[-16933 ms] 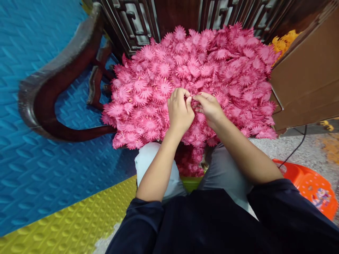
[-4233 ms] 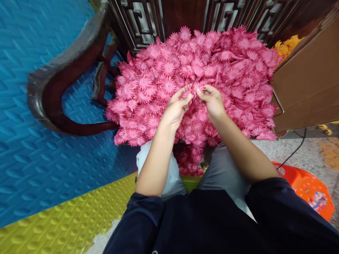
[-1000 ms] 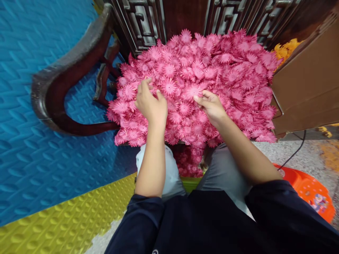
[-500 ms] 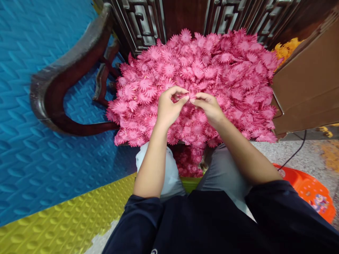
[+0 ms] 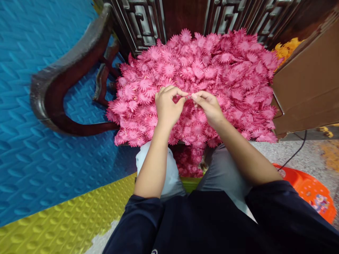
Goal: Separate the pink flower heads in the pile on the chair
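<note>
A large heap of pink artificial flowers (image 5: 233, 76) with thin, narrow petals spreads out in front of me. Above its middle, my left hand (image 5: 168, 107) is closed, thumb and forefinger pinched together. My right hand (image 5: 209, 106) faces it, also pinching, its fingertips almost touching the left ones. Between them shows a small bit of a pink artificial flower (image 5: 189, 96). Fingers cover most of this piece, and it blends with the heap behind.
On the left a dark wooden armrest (image 5: 71, 70) curves over blue matting (image 5: 21, 141). A cardboard box (image 5: 307, 77) stands at the right, with yellow flowers (image 5: 287, 49) behind it. An orange plastic stool (image 5: 308, 192) is at my lower right. More pink flowers (image 5: 189, 164) lie between my knees.
My fingertips have shifted slightly on the pink flower, and less of it shows between them. My left hand has turned a little, with its knuckles raised. The heap looks unchanged.
</note>
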Tool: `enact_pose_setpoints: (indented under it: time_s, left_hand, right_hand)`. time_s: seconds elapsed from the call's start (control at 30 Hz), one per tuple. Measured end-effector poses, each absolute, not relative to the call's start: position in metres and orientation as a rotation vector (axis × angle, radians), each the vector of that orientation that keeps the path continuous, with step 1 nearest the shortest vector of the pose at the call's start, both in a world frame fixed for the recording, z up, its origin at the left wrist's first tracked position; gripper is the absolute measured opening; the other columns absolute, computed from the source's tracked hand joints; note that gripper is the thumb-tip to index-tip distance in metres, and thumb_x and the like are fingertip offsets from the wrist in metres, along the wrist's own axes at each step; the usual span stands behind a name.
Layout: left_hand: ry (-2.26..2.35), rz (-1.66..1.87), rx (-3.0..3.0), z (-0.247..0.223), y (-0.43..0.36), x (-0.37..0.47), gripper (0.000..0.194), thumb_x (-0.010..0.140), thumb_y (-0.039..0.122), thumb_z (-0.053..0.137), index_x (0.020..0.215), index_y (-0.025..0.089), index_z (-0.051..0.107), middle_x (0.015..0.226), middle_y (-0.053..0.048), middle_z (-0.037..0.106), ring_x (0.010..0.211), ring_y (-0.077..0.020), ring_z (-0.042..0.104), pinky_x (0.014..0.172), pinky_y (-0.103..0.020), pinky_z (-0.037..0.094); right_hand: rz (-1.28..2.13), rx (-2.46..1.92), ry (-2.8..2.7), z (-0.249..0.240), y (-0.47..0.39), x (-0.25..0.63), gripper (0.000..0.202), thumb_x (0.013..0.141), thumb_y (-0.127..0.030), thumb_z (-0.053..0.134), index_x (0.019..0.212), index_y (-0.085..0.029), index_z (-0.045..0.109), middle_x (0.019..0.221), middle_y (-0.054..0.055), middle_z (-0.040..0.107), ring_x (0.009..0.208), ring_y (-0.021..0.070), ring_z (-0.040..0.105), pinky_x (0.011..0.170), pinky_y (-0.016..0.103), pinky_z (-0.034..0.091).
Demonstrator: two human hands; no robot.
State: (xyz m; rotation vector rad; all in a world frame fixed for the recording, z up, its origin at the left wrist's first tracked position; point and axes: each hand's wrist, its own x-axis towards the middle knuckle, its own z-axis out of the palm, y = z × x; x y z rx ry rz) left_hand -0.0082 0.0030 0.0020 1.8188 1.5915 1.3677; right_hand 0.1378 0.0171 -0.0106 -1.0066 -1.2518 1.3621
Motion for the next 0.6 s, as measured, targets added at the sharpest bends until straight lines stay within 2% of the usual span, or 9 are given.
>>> enact_pose_setpoints:
  time_s: [0.3, 0.47, 0.6]
  left_hand:
    - [1.6, 1.271, 1.854, 0.0055, 0.0011, -0.0052, 0.011, 0.07, 0.018, 0.072, 0.063, 0.023, 0.065, 0.078, -0.002, 0.064, 0.086, -0.0223, 0.057, 0.092, -0.041, 0.039]
    - [1.547, 1.287, 1.848, 0.0056, -0.0001, -0.0047, 0.007, 0.069, 0.023, 0.075, 0.069, 0.022, 0.069, 0.079, 0.0, 0.068, 0.082, -0.0194, 0.058, 0.087, -0.037, 0.042]
    - [1.431, 1.341, 1.822, 0.006, -0.0008, -0.0047, 0.005, 0.075, 0.026, 0.071, 0.075, 0.022, 0.073, 0.078, -0.001, 0.07, 0.075, -0.0154, 0.059, 0.08, -0.031, 0.045]
  right_hand:
    - [1.303, -0.998, -1.244, -0.0126, 0.019, 0.1416, 0.024, 0.061, -0.043, 0.079, 0.068, -0.022, 0.071, 0.073, -0.002, 0.068, 0.067, 0.0082, 0.055, 0.072, 0.027, 0.047]
    - [1.292, -1.027, -1.209, -0.016, 0.0217, 0.1424, 0.017, 0.066, -0.036, 0.077, 0.067, -0.021, 0.07, 0.071, -0.002, 0.067, 0.065, 0.0078, 0.056, 0.073, 0.027, 0.048]
    - [1.256, -1.058, -1.161, -0.0172, 0.0236, 0.1421, 0.014, 0.069, -0.033, 0.075, 0.068, -0.02, 0.069, 0.07, -0.002, 0.066, 0.069, 0.0084, 0.057, 0.078, 0.027, 0.049]
